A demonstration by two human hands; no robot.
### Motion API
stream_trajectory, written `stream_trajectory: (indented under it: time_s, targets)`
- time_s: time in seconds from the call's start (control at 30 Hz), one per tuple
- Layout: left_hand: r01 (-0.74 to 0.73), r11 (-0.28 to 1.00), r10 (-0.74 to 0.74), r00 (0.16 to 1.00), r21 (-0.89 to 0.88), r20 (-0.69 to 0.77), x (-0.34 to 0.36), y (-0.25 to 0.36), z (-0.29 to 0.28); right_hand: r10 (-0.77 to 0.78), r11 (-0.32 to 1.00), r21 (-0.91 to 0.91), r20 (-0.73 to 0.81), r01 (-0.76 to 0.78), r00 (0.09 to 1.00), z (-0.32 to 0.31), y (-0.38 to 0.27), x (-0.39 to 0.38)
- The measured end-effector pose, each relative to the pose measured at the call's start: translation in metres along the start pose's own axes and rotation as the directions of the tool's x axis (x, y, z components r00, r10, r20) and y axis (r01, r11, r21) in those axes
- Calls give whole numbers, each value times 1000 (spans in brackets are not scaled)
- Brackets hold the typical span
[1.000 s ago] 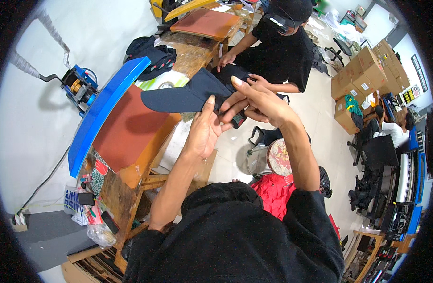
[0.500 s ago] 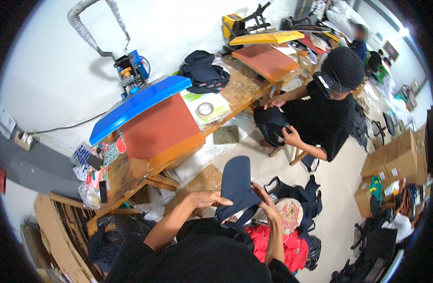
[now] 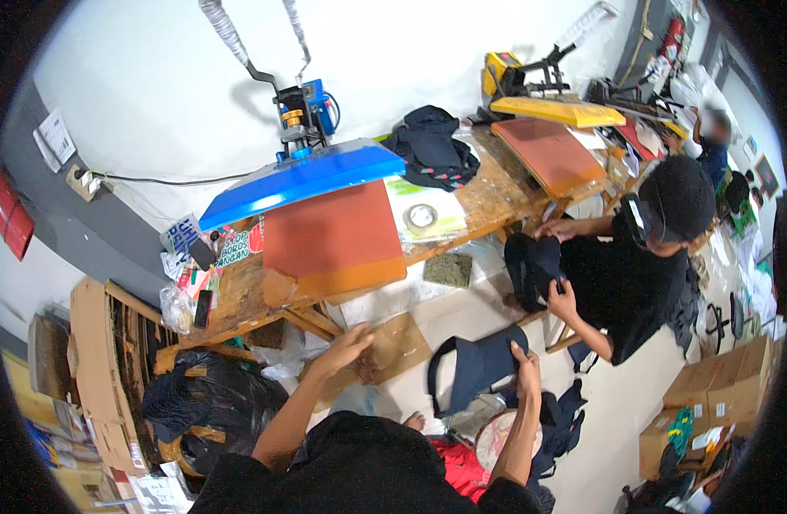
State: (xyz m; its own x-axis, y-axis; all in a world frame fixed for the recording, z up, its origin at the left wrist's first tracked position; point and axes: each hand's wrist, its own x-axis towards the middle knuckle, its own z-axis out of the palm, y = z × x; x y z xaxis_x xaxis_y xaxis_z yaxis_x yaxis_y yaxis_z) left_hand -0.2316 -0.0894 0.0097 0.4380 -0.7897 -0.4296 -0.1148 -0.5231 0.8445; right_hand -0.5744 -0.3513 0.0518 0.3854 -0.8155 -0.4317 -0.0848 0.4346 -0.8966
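My right hand (image 3: 528,374) grips a dark navy sun visor (image 3: 486,367) by its brim, thumb on top. The visor's band loops out to the left, and the floor shows through it. My left hand (image 3: 350,348) is apart from the visor, fingers stretched out and nothing in them. It hovers over a brown cardboard sheet (image 3: 400,344) on the floor. Below my right hand are a round patterned stool seat (image 3: 499,439) and a red cloth (image 3: 462,471).
A heat press with a blue upper plate (image 3: 308,180) and red-brown pad (image 3: 333,236) stands on the wooden table (image 3: 239,295). A tape roll (image 3: 421,216) and dark caps (image 3: 432,146) lie beyond. At right, a seated co-worker (image 3: 616,283) holds a dark cap (image 3: 530,267). Black bags (image 3: 230,403) lie at left.
My left hand has let go of the visor and moved left. My right hand has carried the visor to the right and turned it sideways. The view has shifted left.
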Motion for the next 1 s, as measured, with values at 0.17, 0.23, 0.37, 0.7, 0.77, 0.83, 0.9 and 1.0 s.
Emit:
stream_trajectory:
  time_s: [0.17, 0.23, 0.37, 0.7, 0.77, 0.83, 0.9, 1.0]
  targets:
    - [37, 912, 76, 964, 409, -256, -25, -253, -36, -138, 976, -180, -84, 121, 987, 43, -26, 46]
    - [4, 724, -37, 999, 690, 33, -44, -335, -39, -201, 979, 3, -85, 202, 976, 81, -64, 74]
    - [438, 877, -457, 888, 200, 59, -89, -349, -15, -349, 841, 413, -80, 349, 934, 183, -173, 131]
    - [240, 831, -329, 940, -502, -94, -21, -332, -131, -125, 988, 111, 161, 108, 979, 258, -169, 435]
    - [262, 789, -383, 917, -556, -112, -3, -335, -139, -116, 966, 240, 67, 97, 991, 232, -108, 441]
    - [287, 732, -473, 867, -617, -157, -35, -352, -163, -104, 926, 362, -38, 111, 994, 269, -19, 405]
    - [217, 611, -459, 881, -761, -118, -74, -371, -168, -22, 960, 270, -198, 76, 980, 269, 50, 343]
    - [162, 958, -218, 948, -237, -232, -56, -362, -123, 157, 910, 403, -107, -102, 982, 150, 138, 268]
